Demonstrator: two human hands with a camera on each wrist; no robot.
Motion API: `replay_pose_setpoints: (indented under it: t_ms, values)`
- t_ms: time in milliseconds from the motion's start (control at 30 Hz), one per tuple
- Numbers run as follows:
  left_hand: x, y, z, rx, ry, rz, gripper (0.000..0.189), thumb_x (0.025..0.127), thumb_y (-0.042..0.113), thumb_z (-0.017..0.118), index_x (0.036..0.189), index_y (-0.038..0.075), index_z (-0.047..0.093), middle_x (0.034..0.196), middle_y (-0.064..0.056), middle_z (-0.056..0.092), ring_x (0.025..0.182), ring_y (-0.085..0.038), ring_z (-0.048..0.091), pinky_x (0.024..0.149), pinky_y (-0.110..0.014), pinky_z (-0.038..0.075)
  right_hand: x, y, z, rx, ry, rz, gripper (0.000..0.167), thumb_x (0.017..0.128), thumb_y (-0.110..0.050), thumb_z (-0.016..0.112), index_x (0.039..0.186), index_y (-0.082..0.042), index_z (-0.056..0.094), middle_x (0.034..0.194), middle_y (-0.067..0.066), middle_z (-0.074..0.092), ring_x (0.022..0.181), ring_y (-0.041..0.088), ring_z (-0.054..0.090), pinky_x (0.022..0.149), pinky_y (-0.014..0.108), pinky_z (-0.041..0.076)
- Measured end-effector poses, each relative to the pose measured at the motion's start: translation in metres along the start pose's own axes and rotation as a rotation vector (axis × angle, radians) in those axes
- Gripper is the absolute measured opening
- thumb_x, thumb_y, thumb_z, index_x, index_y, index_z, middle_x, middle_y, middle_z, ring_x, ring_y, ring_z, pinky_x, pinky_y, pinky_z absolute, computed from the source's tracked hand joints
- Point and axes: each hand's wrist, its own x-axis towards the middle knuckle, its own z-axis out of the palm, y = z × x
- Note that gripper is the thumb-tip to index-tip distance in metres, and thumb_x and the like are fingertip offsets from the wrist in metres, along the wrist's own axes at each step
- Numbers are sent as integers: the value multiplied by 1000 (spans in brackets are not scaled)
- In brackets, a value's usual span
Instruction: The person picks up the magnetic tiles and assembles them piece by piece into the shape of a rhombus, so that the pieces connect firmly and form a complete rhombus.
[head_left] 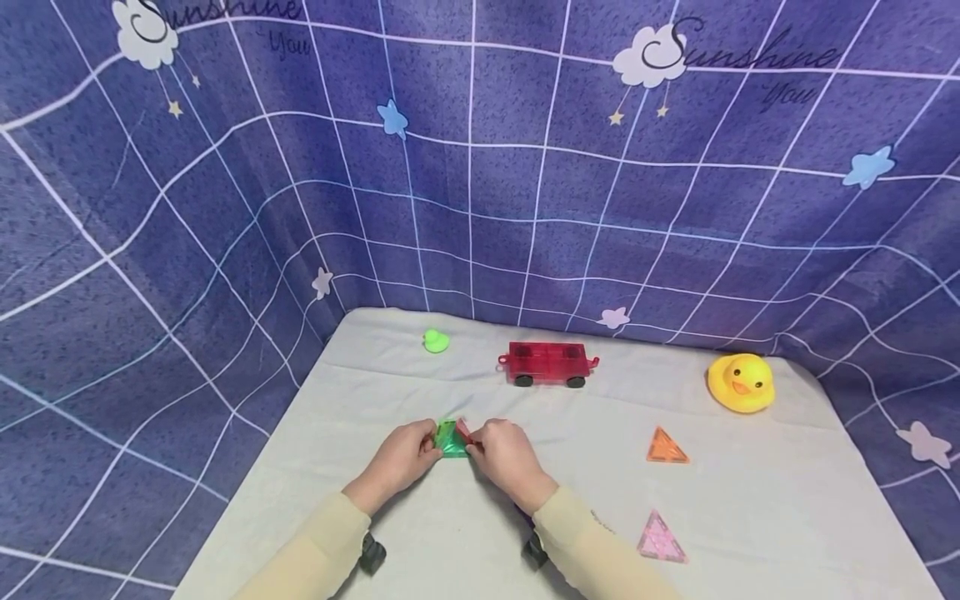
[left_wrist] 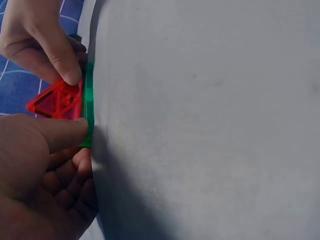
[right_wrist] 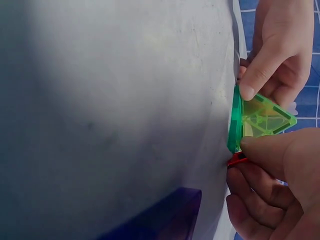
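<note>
A green magnetic tile [head_left: 453, 451] lies flat on the white cloth between both hands. At its left edge stands a yellow-green triangular tile [right_wrist: 267, 119], tilted up, which my left hand [head_left: 408, 454] pinches between thumb and fingers. At the right edge my right hand [head_left: 506, 454] pinches a red triangular tile [left_wrist: 59, 99], also raised. In the left wrist view, the left thumb [left_wrist: 62, 132] rests by the green tile's near end. The right wrist view shows the right fingers [right_wrist: 257, 187] curled below the red tile's edge; they partly hide it.
A red wheeled toy car base [head_left: 547, 363] stands behind the hands. Further out are a small green duck [head_left: 435, 341], a yellow duck [head_left: 741, 383], an orange triangular tile [head_left: 666, 448] and a pink one [head_left: 660, 539]. A purple tile [right_wrist: 167, 217] lies near the right wrist.
</note>
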Motion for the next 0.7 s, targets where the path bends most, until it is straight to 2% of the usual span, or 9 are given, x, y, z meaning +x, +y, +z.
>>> replay_pose_setpoints:
  t_ms: [333, 567, 700]
  values:
    - [-2, 3, 2, 25, 32, 13, 29, 88, 6, 83, 79, 18, 58, 63, 11, 48, 57, -6, 43, 53, -26, 39, -1, -2, -2, -39, -3, -12, 5, 86, -15, 87, 88, -11, 84, 73, -1, 70, 70, 17, 69, 64, 32, 56]
    - [-2, 5, 3, 80, 51, 59, 30, 86, 5, 84, 77, 18, 58, 64, 10, 45, 59, -7, 42, 55, -27, 38, -2, -3, 0, -76, 4, -31, 4, 85, -13, 87, 85, -14, 84, 70, -1, 68, 68, 18, 69, 63, 32, 55]
    - [-1, 5, 4, 87, 60, 59, 30, 86, 5, 84, 77, 18, 59, 65, 10, 45, 59, -7, 42, 55, -27, 38, -2, -3, -1, -79, 6, -30, 4, 86, -14, 87, 84, -13, 83, 69, -1, 66, 67, 18, 68, 62, 32, 55]
